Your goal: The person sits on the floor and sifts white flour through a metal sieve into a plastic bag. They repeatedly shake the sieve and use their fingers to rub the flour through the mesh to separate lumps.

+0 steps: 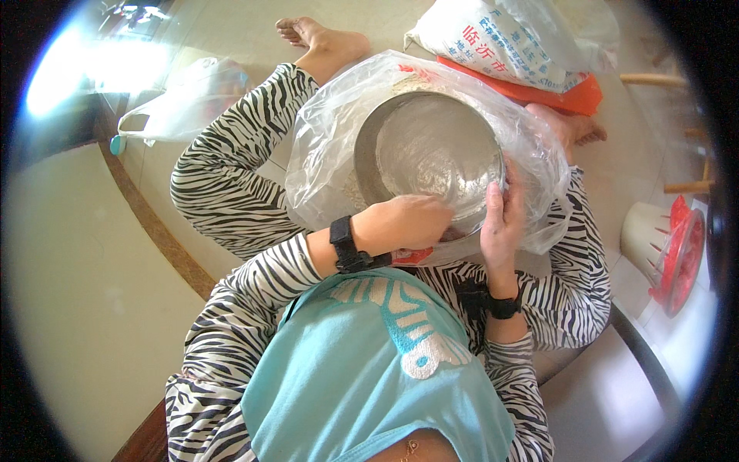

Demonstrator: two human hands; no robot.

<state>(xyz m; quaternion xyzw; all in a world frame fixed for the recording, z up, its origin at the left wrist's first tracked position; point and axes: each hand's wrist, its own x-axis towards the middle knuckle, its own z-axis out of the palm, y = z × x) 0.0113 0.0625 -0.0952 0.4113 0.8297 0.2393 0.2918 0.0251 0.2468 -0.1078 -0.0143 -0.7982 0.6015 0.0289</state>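
Observation:
A round metal sieve (439, 150) with a high rim sits in a clear plastic bag (323, 156) spread open between the bent legs. A pale powder, probably flour, is smeared in swirls over its bottom, and more shows inside the bag. My right hand (503, 216) grips the sieve's right rim, its thumb on the near side. My left hand (407, 222), blurred and curled, lies over the near left rim. Its fingertips are hidden, so whether it grips the rim or something else is unclear. Each wrist carries a black band.
A white printed sack (502, 43) stands on a red-orange piece (554, 95) at the back right. A white plastic bag (190, 104) lies at the left. On the right are a tipped cream-coloured bin (644, 234) with a red liner and wooden legs (652, 79).

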